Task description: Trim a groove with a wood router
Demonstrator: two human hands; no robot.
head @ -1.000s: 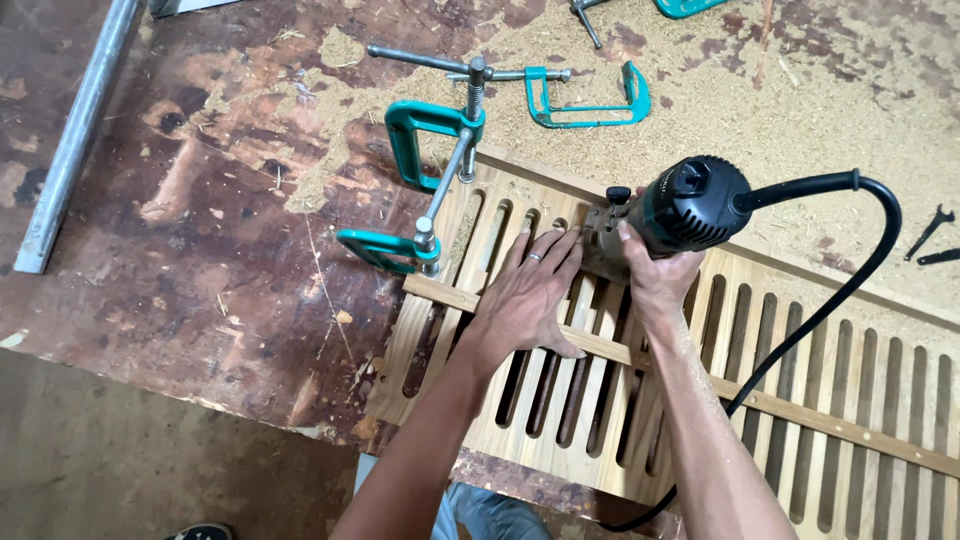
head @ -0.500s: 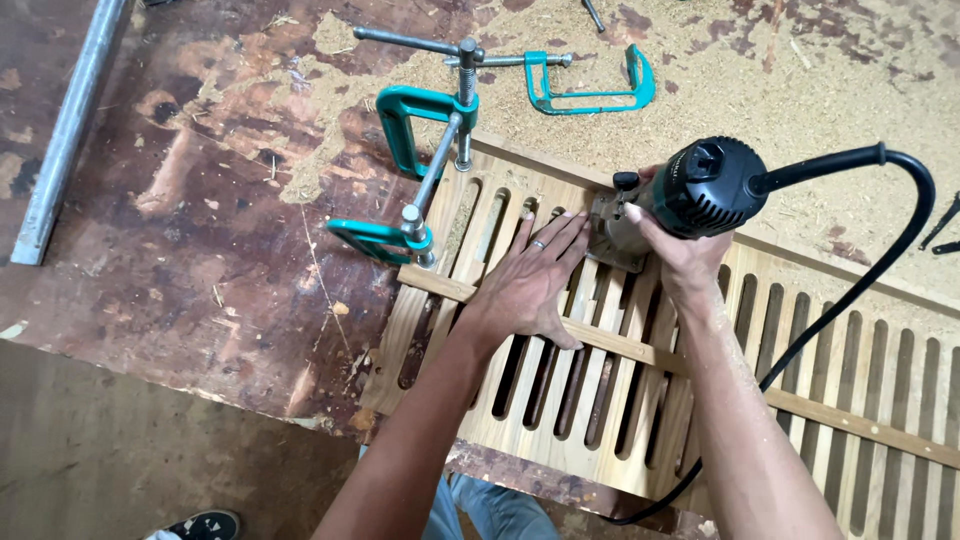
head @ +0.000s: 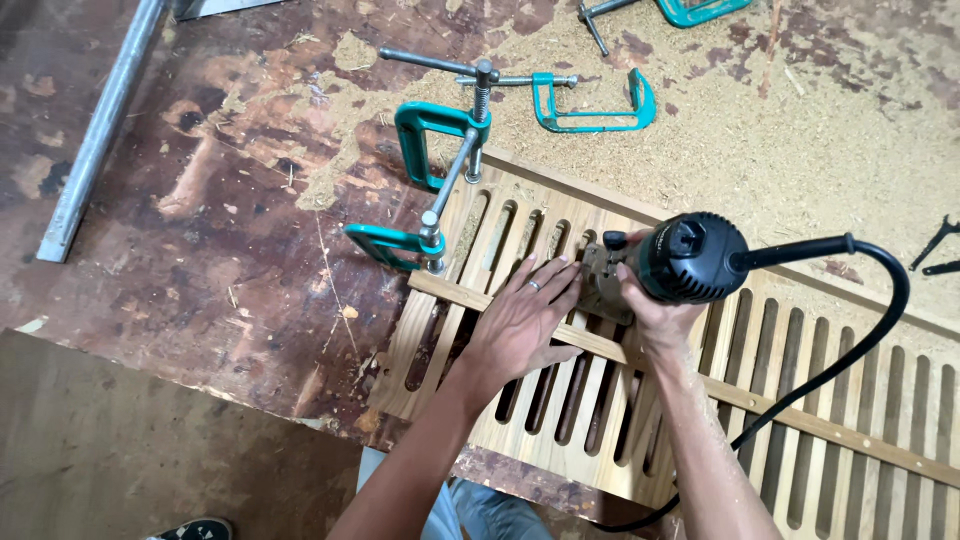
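On slatted wood panel (head: pixel 800 390), left hand (head: pixel 520 322) flat, fingers spread, right hand (head: pixel 655 310) fingers prob. gripping black router (head: pixel 685 258).

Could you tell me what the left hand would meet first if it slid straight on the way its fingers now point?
Probably the router's base: the left hand lies flat on the slotted wooden panel, fingertips nearly touching it.

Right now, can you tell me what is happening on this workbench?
A person is working a black corded router over a slotted wooden panel on a sawdust-covered workbench. The right hand grips the router body, while the left hand lies flat on the panel beside the router's base. A teal clamp pins the panel's corner and a wooden guide strip down. A second teal clamp lies loose in the sawdust behind.
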